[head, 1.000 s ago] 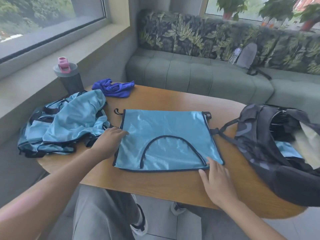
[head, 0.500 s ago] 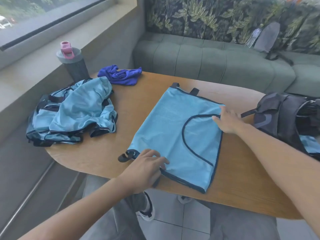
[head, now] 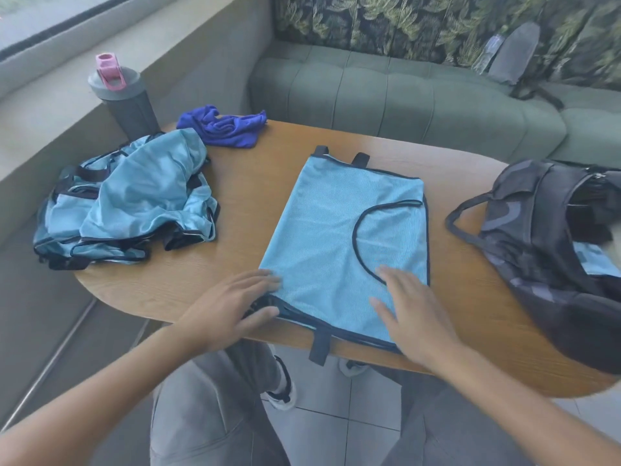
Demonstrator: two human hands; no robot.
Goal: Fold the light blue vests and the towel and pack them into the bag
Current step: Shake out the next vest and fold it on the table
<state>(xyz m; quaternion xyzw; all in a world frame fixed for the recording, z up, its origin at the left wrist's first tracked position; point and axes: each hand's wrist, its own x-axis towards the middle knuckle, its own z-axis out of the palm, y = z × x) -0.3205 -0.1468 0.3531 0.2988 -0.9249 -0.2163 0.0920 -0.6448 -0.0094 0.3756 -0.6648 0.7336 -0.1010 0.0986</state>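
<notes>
Head view, looking down at a wooden table (head: 268,169). Folded light blue vest (head: 339,237) flat in the middle, reaching from mid-table right to the near edge, one dark strap hanging over that edge. Left hand (head: 232,307) at the vest's near left corner, fingers mostly straight and lying on the fabric, thumb down along the dark trim; looks like pressing rather than pinching, though motion blur makes that hard to call. Right hand (head: 410,311) flat on the vest's near right part, fingers spread and straight, palm down, gripping nothing.

Pile of unfolded vests (head: 131,200) bunched up at the left end, partly spilling over the edge. Crumpled purple-blue towel (head: 225,124) at the far left corner, just behind the pile and maybe touching it. Dark shaker bottle (head: 124,99) with a pink lid standing right next to the pile, beyond the far left corner; can't tell whether on the table or on the ledge. Dark camo bag (head: 537,250) at the right end, unzipped and gaping, with a bit of light blue fabric showing inside. Green sofa (head: 403,92) behind the far edge, grey pouch lying on it.
</notes>
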